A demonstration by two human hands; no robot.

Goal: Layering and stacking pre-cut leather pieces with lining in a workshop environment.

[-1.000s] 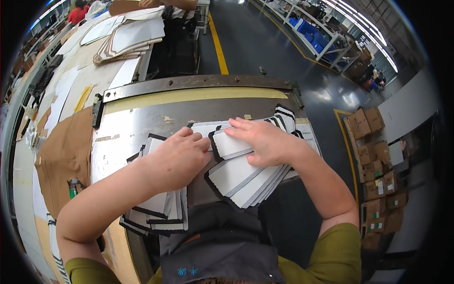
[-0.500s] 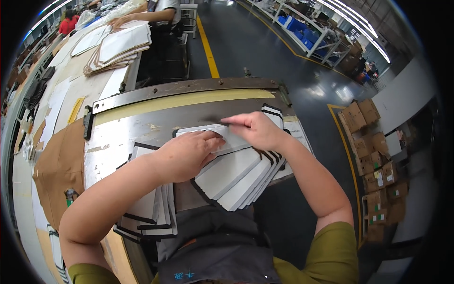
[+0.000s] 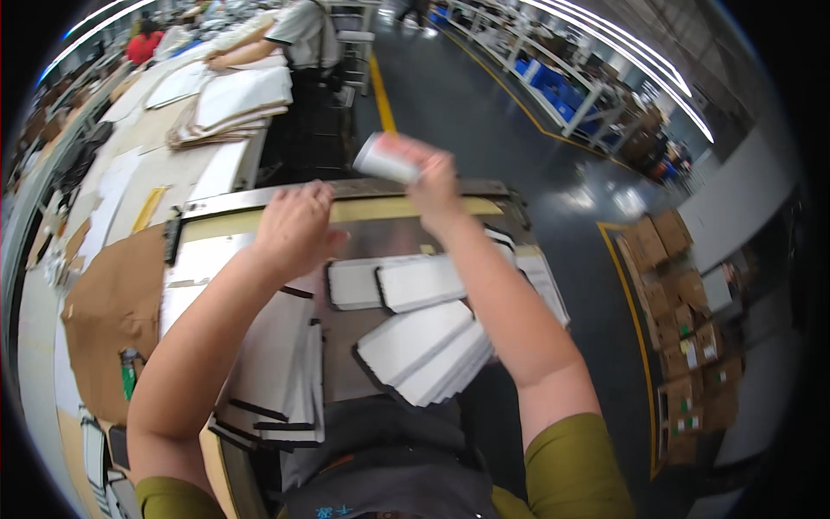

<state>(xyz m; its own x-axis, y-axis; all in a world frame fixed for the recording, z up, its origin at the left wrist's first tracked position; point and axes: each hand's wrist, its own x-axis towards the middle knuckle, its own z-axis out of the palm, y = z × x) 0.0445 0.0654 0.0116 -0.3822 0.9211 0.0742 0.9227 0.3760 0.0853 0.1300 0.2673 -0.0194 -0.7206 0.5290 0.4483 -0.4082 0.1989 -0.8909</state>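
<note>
My right hand [image 3: 437, 192] is raised over the far edge of the metal-topped bench [image 3: 346, 346], its fingers closed round a white and red object [image 3: 386, 159], roughly cylindrical and blurred by motion. Its exact kind I cannot make out. To the left, my left hand [image 3: 296, 223] reaches over the far metal rail [image 3: 370, 189], fingers extended and nothing seen in them. Nearer lie white flat pieces with black edges: two overlapping panels [image 3: 422, 283] in the middle, a fanned stack [image 3: 419, 346] before them, and another pile [image 3: 272, 355] at the left under my forearm.
Brown sheet material [image 3: 112, 320] covers the long table at left. Farther along it, a person [image 3: 303, 39] handles a stack of white sheets [image 3: 244, 95]. Cardboard boxes [image 3: 661, 238] stand on the floor at right, and a rack with blue bins [image 3: 553, 91] is beyond.
Both hands have left the middle panels and moved away from me toward the far rail. My right hand now holds the white and red object. Two overlapping panels are uncovered.
</note>
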